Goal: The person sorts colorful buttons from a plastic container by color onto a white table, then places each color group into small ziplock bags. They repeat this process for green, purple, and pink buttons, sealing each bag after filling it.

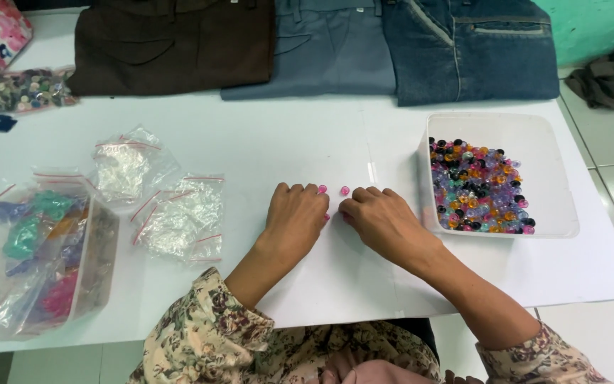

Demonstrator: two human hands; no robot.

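my left hand [294,215] and right hand [381,219] rest knuckles-up side by side on the white worktop [307,142], fingers curled under so i cannot tell whether they pinch anything. two pink beads [333,190] lie just past my fingertips, and a bit of pink shows between the hands. a clear tub [548,149] of mixed coloured beads sits just right of my right hand, small clear bags [179,217] lie to the left.
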